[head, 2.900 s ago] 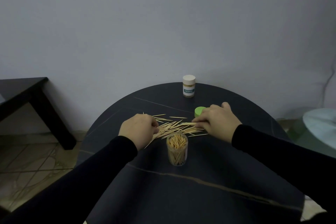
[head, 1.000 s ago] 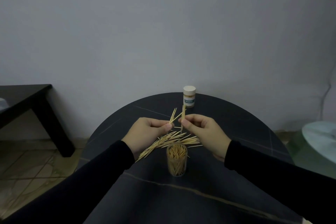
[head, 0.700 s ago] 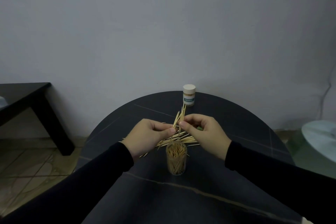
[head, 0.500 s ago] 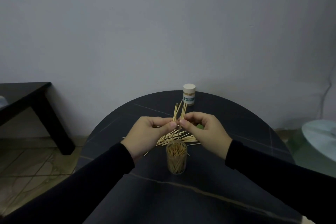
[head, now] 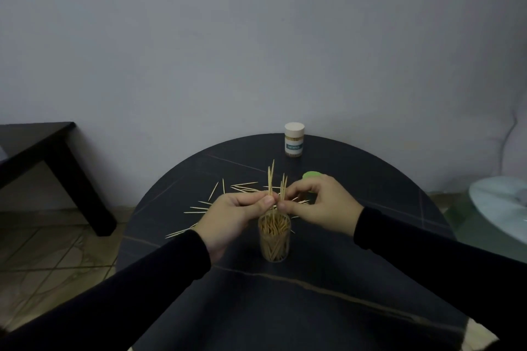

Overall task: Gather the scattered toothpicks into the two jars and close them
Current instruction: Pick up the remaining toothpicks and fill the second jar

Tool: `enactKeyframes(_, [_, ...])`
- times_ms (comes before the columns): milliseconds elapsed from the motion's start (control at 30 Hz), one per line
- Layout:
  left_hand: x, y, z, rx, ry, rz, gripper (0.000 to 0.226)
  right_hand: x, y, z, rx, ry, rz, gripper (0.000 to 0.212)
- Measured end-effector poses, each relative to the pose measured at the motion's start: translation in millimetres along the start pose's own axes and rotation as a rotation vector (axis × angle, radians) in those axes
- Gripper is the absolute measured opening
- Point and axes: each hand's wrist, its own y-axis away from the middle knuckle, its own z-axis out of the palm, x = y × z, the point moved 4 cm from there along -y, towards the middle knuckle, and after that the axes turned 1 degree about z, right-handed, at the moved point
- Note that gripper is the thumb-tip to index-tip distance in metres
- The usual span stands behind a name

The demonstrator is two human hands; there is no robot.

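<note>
Two small bunches of toothpicks stand nearly upright over the open clear jar [head: 274,239], one in each of my hands. My left hand [head: 236,216] pinches its toothpicks [head: 271,179] between thumb and forefinger, the other fingers curled in behind; my right hand [head: 319,206] pinches a shorter-looking bunch [head: 283,188] the same way, thumb tip low, forefinger arched above. The two pinches sit almost touching, just above the jar's mouth, and some lower tips seem to reach down into it, though I cannot tell how far. The jar is already well filled with toothpicks and stands upright on the round dark table [head: 285,308].

Beyond my hands, loose toothpicks [head: 242,186] lie scattered on the tabletop, more trailing off to the left [head: 182,232]. A green lid [head: 310,175] peeks out behind my right knuckles. Farther back, near the table's far edge, the second jar [head: 294,139] stands closed under a pale cap. Both forearms, in black sleeves, angle inward from the lower corners. A dark side table [head: 42,151] stands at the left.
</note>
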Motion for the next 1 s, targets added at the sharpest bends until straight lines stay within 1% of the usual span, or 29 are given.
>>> enactKeyframes(133, [-7,2,-6,-0.022,-0.05,0.033,0.022,4,0,1,-0.05,0.013,0.035,0.005])
enactKeyframes(200, [-10,3,-8,-0.017,-0.093,0.024,0.022,6,-1,1,-0.021,0.034,0.028,0.005])
enactKeyframes(333, [-13,5,-10,0.003,-0.177,0.021,0.018,7,-3,-2,0.04,-0.014,-0.009,0.007])
enactKeyframes(533, [-7,3,-11,-0.013,-0.333,0.017,0.012,6,-1,3,-0.028,-0.018,0.007,0.007])
enactKeyframes(633, [0,2,-11,-0.036,-0.447,0.052,0.009,4,0,4,-0.022,-0.012,0.011,0.005])
enactKeyframes(767, [8,1,-12,-0.086,-0.581,0.102,0.009,2,0,5,-0.028,-0.003,-0.01,0.008])
enactKeyframes(867, [13,1,-13,-0.099,-0.628,0.124,0.006,0,0,6,-0.035,0.014,-0.022,0.01])
enactKeyframes(1000, [17,3,-13,-0.087,-0.655,0.165,0.013,-1,0,6,-0.055,0.045,-0.027,0.006])
